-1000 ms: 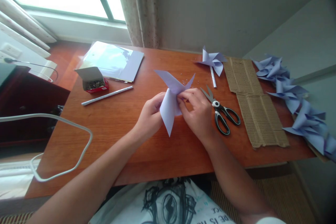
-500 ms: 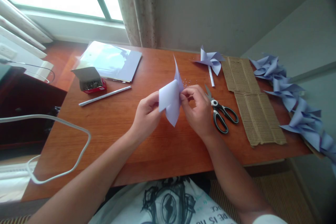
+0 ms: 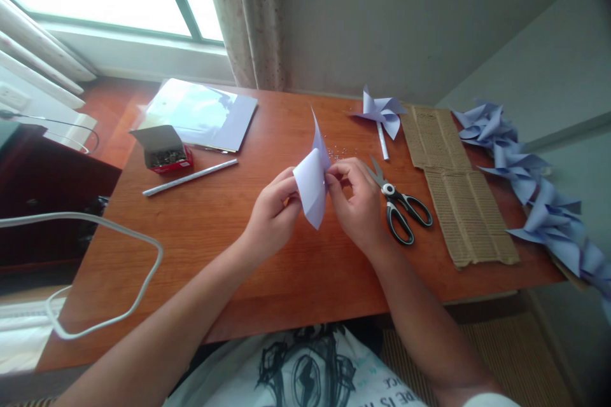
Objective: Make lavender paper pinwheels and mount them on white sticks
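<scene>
A pale lilac paper pinwheel (image 3: 311, 187) is held up above the middle of the table, one point sticking upward and its folded blades facing left. My left hand (image 3: 274, 210) grips it from the left, fingertips partly hidden behind the paper. With thumb and forefinger pinched, my right hand (image 3: 356, 200) holds the pinwheel's right side near its centre. Whether a pin is between those fingers is too small to see. Black-handled scissors (image 3: 401, 200) lie partly open just right of my right hand. Tiny beads or scraps (image 3: 341, 151) are scattered behind the hands.
At left, a red open box (image 3: 169, 156) of small metal pieces stands behind a white paper stick (image 3: 191, 178) and before a folder (image 3: 205, 111). A pinwheel on a stick (image 3: 382, 111), corrugated cardboard (image 3: 461, 203) and several finished pinwheels (image 3: 548, 216) lie right. A white cable (image 3: 155, 254) loops at left.
The pinwheel has turned slightly in my hands, so its left blade looks narrower. My left hand has shifted a little to the right; my right hand keeps its pinch.
</scene>
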Demonstrator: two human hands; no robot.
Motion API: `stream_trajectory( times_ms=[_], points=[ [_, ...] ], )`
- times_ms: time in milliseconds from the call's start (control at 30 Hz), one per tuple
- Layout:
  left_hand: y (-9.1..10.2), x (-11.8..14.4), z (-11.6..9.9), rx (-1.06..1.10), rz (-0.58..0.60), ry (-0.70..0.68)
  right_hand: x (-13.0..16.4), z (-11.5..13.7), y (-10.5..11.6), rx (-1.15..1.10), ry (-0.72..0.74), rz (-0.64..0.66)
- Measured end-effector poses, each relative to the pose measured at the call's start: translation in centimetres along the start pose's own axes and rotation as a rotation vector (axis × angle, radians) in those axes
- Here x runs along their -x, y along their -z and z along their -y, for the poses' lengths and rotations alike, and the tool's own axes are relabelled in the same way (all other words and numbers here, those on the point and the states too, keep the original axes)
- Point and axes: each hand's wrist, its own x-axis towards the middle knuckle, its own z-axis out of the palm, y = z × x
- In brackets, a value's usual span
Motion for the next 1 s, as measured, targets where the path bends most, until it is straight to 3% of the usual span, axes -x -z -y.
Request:
stream_trajectory(
  times_ms=[167,267,333,467,600,733,1000],
  points=[
    [0.0,0.2,0.1,-0.042,0.090,-0.097,-0.2,-0.1,0.1,0.025,-0.035,0.004],
    [0.5,0.2,0.3,-0.161,0.045,-0.153,-0.2,-0.3,0.3,-0.062,-0.127,-0.009],
    [1.0,0.0,0.4,-0.178,-0.028,-0.123,-0.2,-0.5,0.4,-0.188,-0.212,0.001],
    [2.3,-0.6,0.4,-0.098,-0.173,0.060,-0.2,-0.3,0.6,-0.319,-0.297,-0.004],
    [3.3,-0.9,0.8,-0.012,-0.224,0.205,-0.5,1.3,0.9,-0.192,-0.163,-0.069],
    [3.8,-1.1,1.5,0.008,-0.260,0.302,-0.4,2.5,1.1,-0.216,-0.056,-0.062],
    [3.8,-1.4,1.5,0.062,-0.254,0.385,0.2,2.4,0.7,-0.287,-0.004,-0.033]
  ],
)
